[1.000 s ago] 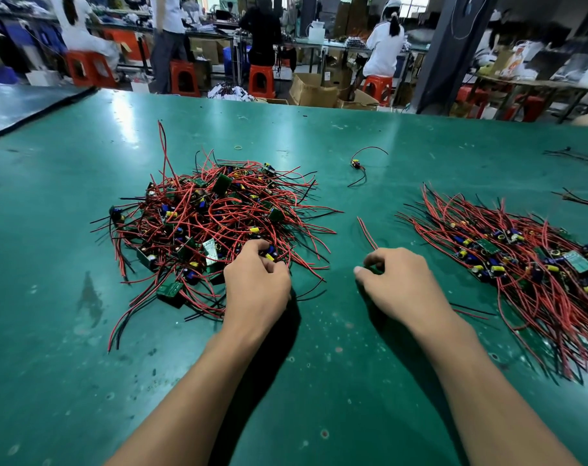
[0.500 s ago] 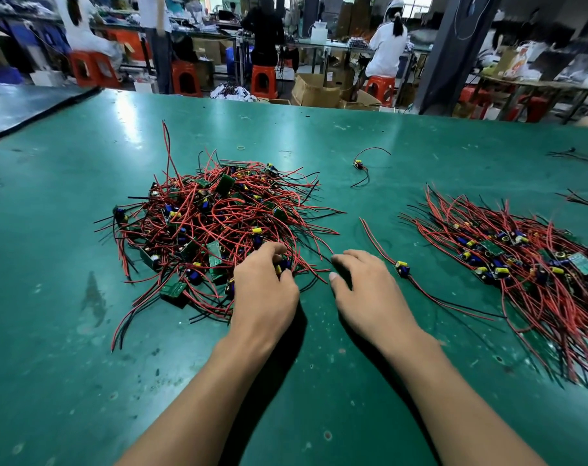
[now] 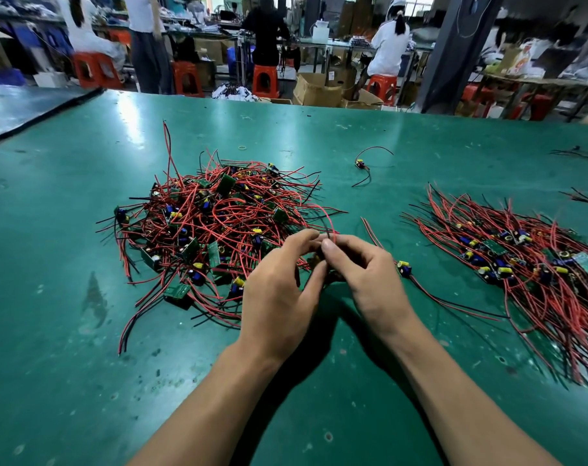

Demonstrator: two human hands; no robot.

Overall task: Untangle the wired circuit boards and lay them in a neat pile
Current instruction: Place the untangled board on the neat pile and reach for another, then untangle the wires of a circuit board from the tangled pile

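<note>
Left hand [image 3: 279, 290] and right hand [image 3: 366, 274] meet at the tangled heap's [image 3: 211, 227] right edge. Curled fingers pinch one wired board [image 3: 315, 261], mostly hidden. Its red lead [image 3: 331, 223] arcs up, then leftward. The sorted pile's [image 3: 521, 264] leads run far-left to near-right.

Glossy green table [image 3: 353, 136] mat (scuffed)

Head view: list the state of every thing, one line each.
Tangled heap: knotted, unsorted.
Sorted pile: wires roughly parallel.
Held board: pinched between both hands.
Left hand: fingers curled on held board.
Right hand: fingers curled on held board.
Lone board: lying loose between hands and sorted pile.
</note>
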